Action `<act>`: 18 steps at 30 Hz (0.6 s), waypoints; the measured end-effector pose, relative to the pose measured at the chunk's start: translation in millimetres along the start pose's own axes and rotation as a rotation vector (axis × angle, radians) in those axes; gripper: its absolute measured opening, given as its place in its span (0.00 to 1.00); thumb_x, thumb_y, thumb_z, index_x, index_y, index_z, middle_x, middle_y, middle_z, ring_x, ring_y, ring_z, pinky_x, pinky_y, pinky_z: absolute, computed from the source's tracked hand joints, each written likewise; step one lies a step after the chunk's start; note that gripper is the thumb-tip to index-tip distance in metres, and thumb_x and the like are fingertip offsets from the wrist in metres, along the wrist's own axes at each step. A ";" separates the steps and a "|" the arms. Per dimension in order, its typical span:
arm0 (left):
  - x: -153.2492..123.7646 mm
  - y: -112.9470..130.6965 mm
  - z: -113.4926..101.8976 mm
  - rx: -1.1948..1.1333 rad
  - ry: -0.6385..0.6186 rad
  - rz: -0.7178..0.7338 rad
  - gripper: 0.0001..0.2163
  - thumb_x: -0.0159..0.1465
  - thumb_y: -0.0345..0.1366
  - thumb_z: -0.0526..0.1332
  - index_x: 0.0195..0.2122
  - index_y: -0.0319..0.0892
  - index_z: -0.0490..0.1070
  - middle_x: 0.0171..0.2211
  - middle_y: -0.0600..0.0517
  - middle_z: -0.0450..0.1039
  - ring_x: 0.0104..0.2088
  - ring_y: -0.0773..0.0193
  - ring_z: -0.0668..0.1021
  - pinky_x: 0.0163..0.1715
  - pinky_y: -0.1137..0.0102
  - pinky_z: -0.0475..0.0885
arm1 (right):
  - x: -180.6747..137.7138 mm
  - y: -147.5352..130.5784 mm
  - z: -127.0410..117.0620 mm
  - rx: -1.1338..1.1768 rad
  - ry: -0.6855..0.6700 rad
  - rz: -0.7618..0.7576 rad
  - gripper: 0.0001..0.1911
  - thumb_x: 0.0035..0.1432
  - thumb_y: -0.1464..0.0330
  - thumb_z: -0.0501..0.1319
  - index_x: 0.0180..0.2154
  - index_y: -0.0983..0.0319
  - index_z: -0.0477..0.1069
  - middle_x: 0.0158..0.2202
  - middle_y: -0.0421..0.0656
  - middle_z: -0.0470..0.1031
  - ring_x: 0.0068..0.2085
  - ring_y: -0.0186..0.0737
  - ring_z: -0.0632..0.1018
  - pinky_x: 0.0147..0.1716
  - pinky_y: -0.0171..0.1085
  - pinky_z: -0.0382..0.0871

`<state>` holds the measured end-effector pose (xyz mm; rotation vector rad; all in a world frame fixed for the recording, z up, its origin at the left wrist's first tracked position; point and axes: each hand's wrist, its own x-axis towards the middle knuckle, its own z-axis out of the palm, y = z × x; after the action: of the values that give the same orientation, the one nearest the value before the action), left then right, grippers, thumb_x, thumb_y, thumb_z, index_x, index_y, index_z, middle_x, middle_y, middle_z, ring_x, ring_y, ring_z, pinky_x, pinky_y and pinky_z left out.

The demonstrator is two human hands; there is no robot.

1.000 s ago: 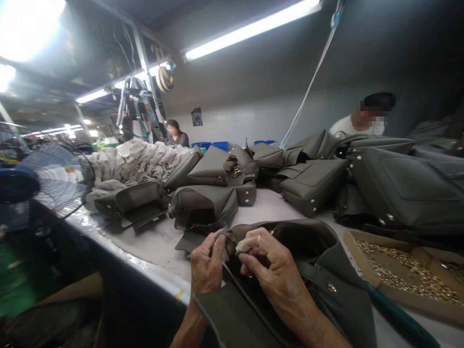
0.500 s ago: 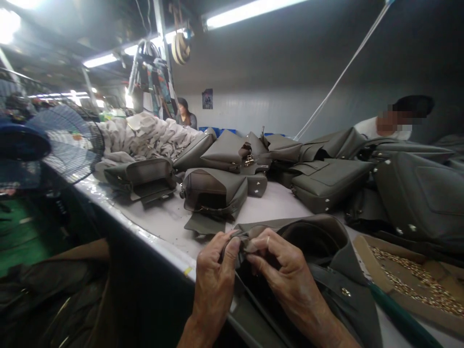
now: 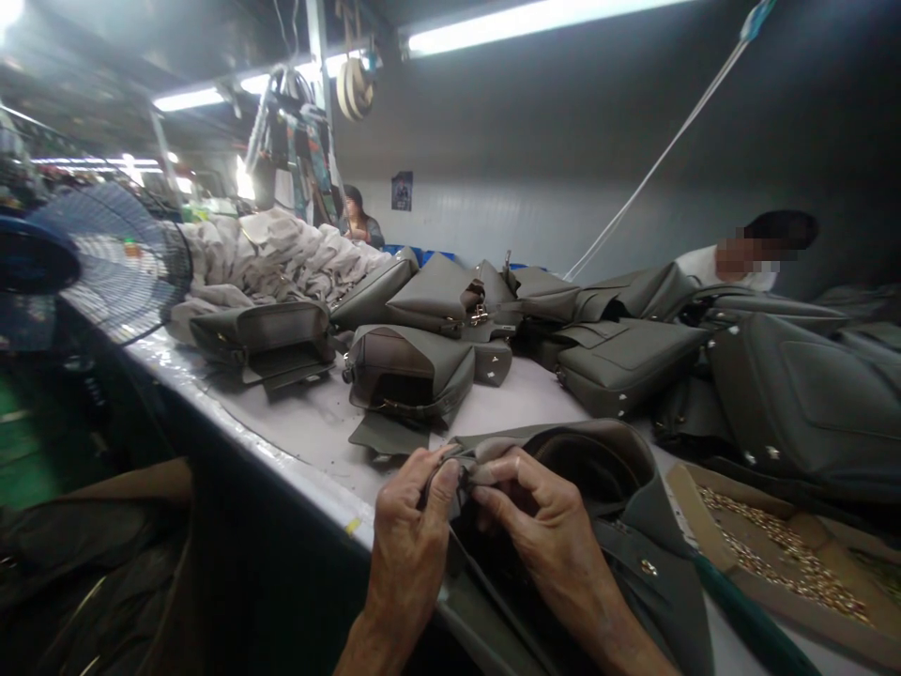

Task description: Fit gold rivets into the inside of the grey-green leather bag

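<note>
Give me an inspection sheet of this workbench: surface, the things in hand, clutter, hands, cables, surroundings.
Surface: pale table, scuffed, taped front edge.
Things in hand: open grey-green bag; both hands pinch its rim.
Clutter: more grey-green bags piled behind; cardboard tray of small brass pieces; heap of pale cloth.
Hands: left hand and right hand, fingers closed on the rim.
Cables: white cord slanting from overhead.
Surroundings: fan at left; two other people beyond the table; strip lights overhead.
</note>
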<state>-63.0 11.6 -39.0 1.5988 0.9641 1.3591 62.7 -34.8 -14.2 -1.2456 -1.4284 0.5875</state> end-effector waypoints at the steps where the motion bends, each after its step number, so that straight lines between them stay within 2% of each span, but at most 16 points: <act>1: 0.6 0.9 0.2 -0.002 -0.010 0.008 0.12 0.66 0.41 0.55 0.43 0.44 0.76 0.42 0.53 0.75 0.45 0.64 0.74 0.47 0.74 0.65 | 1.0 -0.1 -0.5 0.005 -0.002 0.000 0.05 0.57 0.71 0.61 0.28 0.63 0.72 0.27 0.39 0.68 0.25 0.31 0.70 0.25 0.30 0.65; 10: 5.2 10.3 1.1 -0.009 -0.079 0.027 0.13 0.67 0.40 0.54 0.45 0.42 0.75 0.37 0.53 0.73 0.41 0.67 0.75 0.41 0.77 0.66 | 5.8 5.7 -2.0 -0.059 0.012 -0.029 0.05 0.58 0.70 0.60 0.29 0.62 0.71 0.28 0.39 0.68 0.28 0.33 0.71 0.27 0.31 0.64; 14: 3.5 5.7 2.6 -0.023 -0.062 0.023 0.13 0.66 0.41 0.55 0.46 0.44 0.75 0.41 0.53 0.75 0.45 0.66 0.75 0.45 0.77 0.66 | 3.1 4.6 1.1 -0.078 0.064 0.039 0.04 0.56 0.69 0.61 0.30 0.62 0.70 0.29 0.40 0.70 0.29 0.35 0.71 0.28 0.32 0.65; 18: 1.6 -0.9 4.3 -0.038 -0.036 -0.071 0.15 0.64 0.46 0.56 0.45 0.46 0.75 0.45 0.53 0.77 0.48 0.62 0.75 0.50 0.73 0.67 | 2.2 5.0 2.4 -0.033 0.075 0.094 0.05 0.54 0.67 0.62 0.31 0.62 0.67 0.27 0.39 0.69 0.26 0.34 0.69 0.27 0.32 0.64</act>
<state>-58.6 12.9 -39.6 1.5414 0.9593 1.2888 62.6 -30.5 -18.4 -1.3533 -1.3269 0.5768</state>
